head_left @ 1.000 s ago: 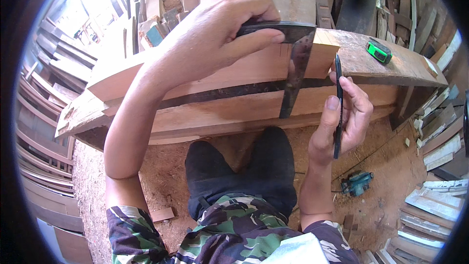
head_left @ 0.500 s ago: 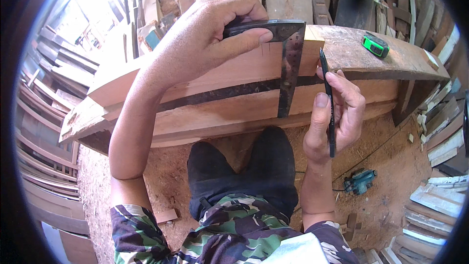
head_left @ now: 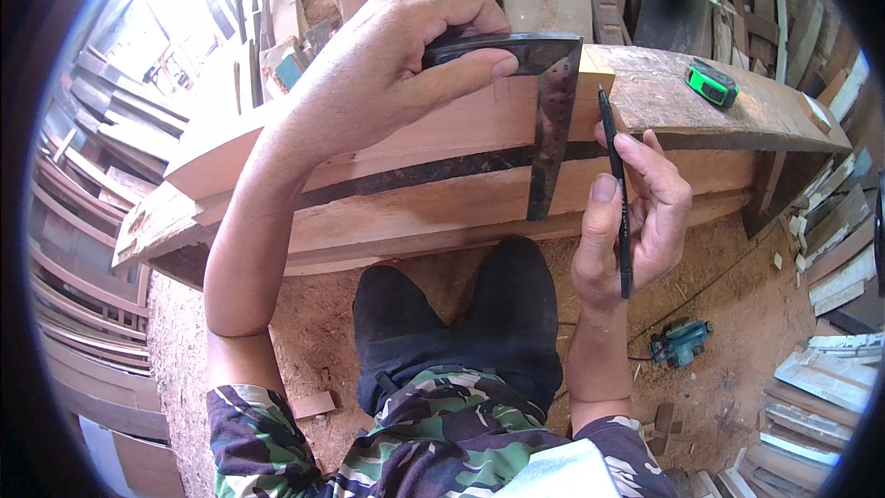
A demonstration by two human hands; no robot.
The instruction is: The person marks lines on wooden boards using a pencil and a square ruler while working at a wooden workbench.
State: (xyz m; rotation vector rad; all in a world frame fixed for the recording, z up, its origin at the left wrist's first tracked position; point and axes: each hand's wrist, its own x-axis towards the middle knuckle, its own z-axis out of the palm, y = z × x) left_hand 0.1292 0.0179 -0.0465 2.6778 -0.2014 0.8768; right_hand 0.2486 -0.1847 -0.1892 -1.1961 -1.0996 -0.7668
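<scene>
View: just the head cam here, looking down at both hands.
Square and pencil: this is the bit that matters imo. The pencil [head_left: 616, 161] is right of the square [head_left: 555, 120], tip up by the board's right end, with a small gap between it and the blade. Can't tell if the tip touches wood.
Nearer hand: the right hand [head_left: 656, 212] is closer to that end of the board [head_left: 470, 124]; the left hand [head_left: 401, 65] comes over from the left.
Long axes: board runs left to right across the person's front; blade crosses it, hanging toward the person with its lower end a touch left. Pencil is near upright in view, tip pointing away.
Left hand: clamped on the square's handle, thumb on the near side, up at the board's top edge.
Right hand: pinching the pencil between thumb and fingers, well apart from the left.
Square looks: dark, worn, row of little marks down the blade.
Board looks: pale reddish-brown, smooth, couple of thin dark lines left of the blade.
Pencil looks: slim, black.
Tape measure: green and black [head_left: 712, 85], sitting on the bench [head_left: 659, 83] off to the right.
</scene>
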